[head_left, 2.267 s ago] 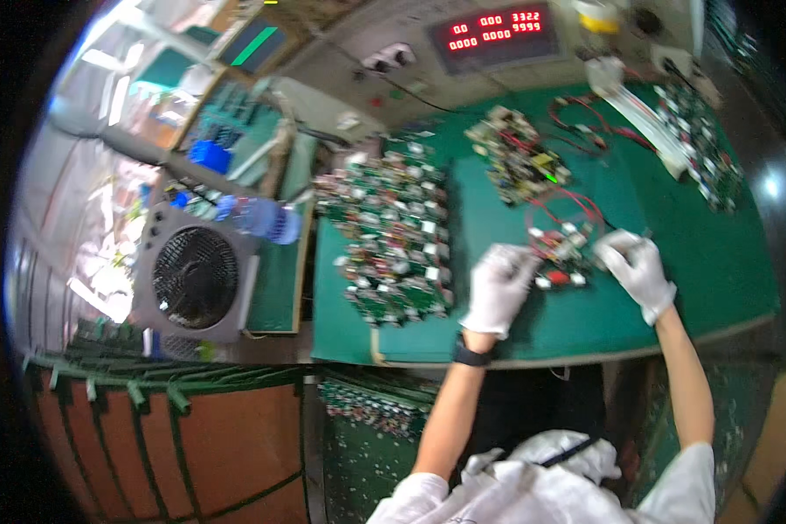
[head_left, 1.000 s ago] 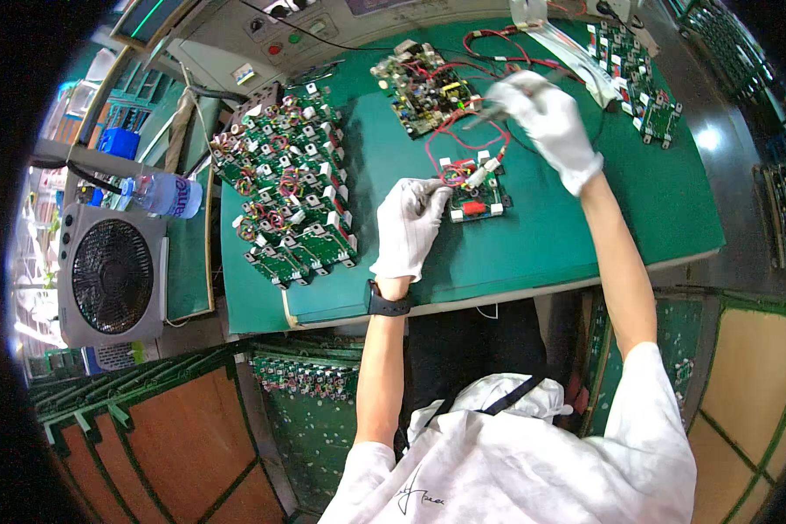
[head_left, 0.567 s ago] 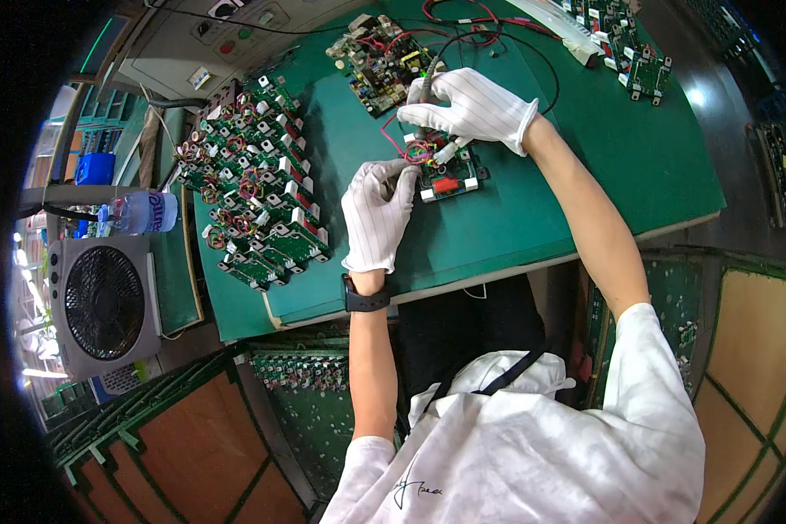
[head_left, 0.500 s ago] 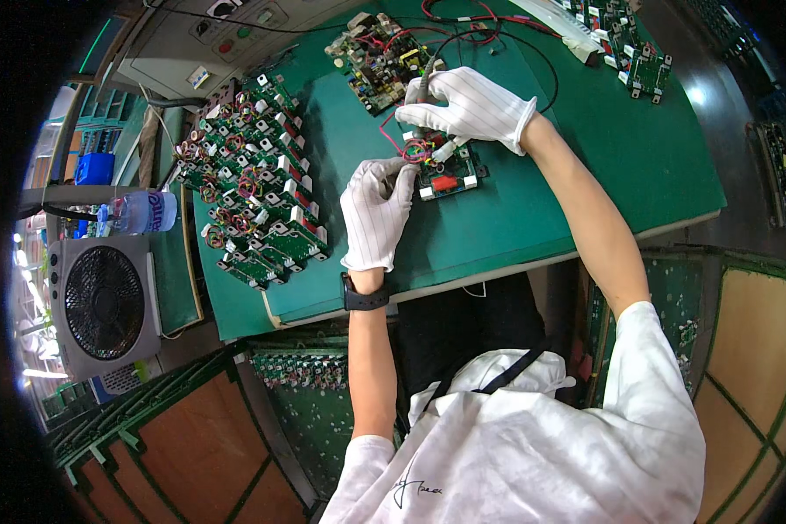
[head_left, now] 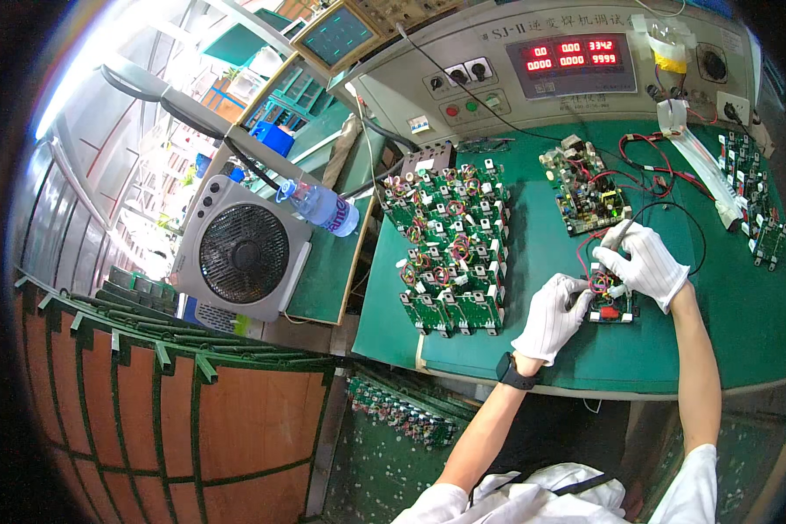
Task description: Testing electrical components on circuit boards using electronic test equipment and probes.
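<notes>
A small green circuit board (head_left: 621, 313) with a red part and a coil of coloured wires (head_left: 601, 281) lies on the green mat, partly covered by my hands. My left hand (head_left: 550, 320), in a white striped glove, has its thumb and fingers closed at the board's left edge beside the coil. Over the far right part of the board, my right hand (head_left: 644, 264), gloved alike, is closed around a grey pen-like probe (head_left: 621, 233). The probe's tip is hidden. A larger, densely filled circuit board (head_left: 588, 188) lies just beyond, with red and black leads near it.
Rows of similar circuit boards (head_left: 450, 253) stand left of my hands. Further boards (head_left: 747, 188) lie at the far right by a white strip (head_left: 706, 166). Behind is a test console (head_left: 576, 65) with red digits. A fan (head_left: 244, 249) and a water bottle (head_left: 319, 208) are at left.
The view has swung up and left, so the console and oscilloscope screen now show and my hands appear further right and lower. Both hands keep nearly the same places at the board.
</notes>
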{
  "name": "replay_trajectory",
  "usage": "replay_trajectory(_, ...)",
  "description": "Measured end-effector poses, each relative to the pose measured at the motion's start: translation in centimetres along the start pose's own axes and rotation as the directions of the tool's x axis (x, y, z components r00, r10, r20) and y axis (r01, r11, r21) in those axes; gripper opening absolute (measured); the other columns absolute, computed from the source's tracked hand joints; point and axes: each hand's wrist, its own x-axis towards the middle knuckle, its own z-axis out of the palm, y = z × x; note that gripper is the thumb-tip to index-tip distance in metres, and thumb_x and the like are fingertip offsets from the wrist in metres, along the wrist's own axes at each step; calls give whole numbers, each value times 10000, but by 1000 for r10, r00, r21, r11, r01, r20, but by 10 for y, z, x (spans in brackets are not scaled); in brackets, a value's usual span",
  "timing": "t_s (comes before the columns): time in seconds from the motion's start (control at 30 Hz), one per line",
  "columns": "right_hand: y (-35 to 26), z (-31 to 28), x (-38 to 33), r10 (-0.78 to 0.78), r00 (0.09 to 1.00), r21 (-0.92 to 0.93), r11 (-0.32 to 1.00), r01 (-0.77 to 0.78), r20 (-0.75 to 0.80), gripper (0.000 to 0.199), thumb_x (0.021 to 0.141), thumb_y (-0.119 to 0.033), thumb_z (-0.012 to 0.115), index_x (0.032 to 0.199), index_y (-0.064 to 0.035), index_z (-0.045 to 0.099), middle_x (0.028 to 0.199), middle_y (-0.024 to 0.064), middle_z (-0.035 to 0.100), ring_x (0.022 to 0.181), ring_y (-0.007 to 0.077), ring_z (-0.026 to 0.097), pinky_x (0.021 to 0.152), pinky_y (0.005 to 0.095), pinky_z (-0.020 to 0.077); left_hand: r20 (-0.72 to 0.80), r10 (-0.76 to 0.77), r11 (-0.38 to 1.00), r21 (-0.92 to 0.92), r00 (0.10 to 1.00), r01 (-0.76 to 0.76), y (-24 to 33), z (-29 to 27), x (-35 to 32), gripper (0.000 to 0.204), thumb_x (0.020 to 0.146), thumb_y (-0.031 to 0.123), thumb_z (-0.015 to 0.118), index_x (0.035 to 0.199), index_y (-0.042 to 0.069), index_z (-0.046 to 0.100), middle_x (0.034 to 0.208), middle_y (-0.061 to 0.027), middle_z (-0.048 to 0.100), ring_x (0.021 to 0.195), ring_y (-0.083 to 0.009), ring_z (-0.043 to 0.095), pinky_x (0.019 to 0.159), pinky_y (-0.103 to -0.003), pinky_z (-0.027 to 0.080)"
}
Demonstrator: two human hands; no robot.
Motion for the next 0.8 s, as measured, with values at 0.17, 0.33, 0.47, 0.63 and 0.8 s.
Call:
replay_trajectory(0.17, 3, -1, 4, 25, 1000, 38, 999, -25, 3, 256, 891, -198, 757, 815, 45, 726, 896, 168, 709, 871, 299, 686, 776, 393, 539, 9, -69, 997, 24, 998, 69, 5, -3, 5, 111, 902, 108, 758, 987, 41, 735, 855, -131, 665, 722, -276, 635, 659, -354, 515)
replay_trajectory(0.33, 14, -5, -2, 18, 999, -12, 1000, -18, 34, 254, 926, -242, 710, 844, -4, 741, 878, 180, 715, 855, 323, 693, 779, 427, 526, -31, -35, 995, -98, 999, 32, 5, 10, 5, 102, 912, 125, 752, 939, 32, 723, 831, -148, 640, 720, -309, 627, 674, -379, 511)
replay_trajectory(0.47, 37, -12, 1, -508, 861, -610, 686, 397, -10, 202, 924, -154, 669, 1091, -59, 732, 998, 133, 701, 835, 335, 679, 724, 421, 526, -3, 12, 997, 80, 1000, -12, 0, 7, 14, 133, 873, 149, 798, 865, 39, 724, 810, -152, 664, 716, -322, 650, 649, -382, 523)
replay_trajectory(0.63, 2, -19, 2, 54, 998, 577, 815, -60, 27, 230, 1025, -213, 655, 1029, 13, 697, 1020, 80, 709, 943, 154, 679, 833, 313, 547, 27, -143, 984, -105, 989, 145, -4, -6, 9, 137, 896, 115, 789, 986, 15, 763, 817, -83, 672, 710, -160, 626, 673, -291, 515)
replay_trajectory(0.8, -3, -6, -9, -154, 985, 145, 979, 141, 81, 218, 936, -196, 756, 939, 16, 707, 927, 108, 683, 839, 220, 678, 772, 360, 556, 60, -97, 992, -81, 993, 102, -3, -2, 9, 152, 898, 120, 780, 1001, 10, 757, 833, -120, 684, 709, -197, 646, 676, -314, 518)
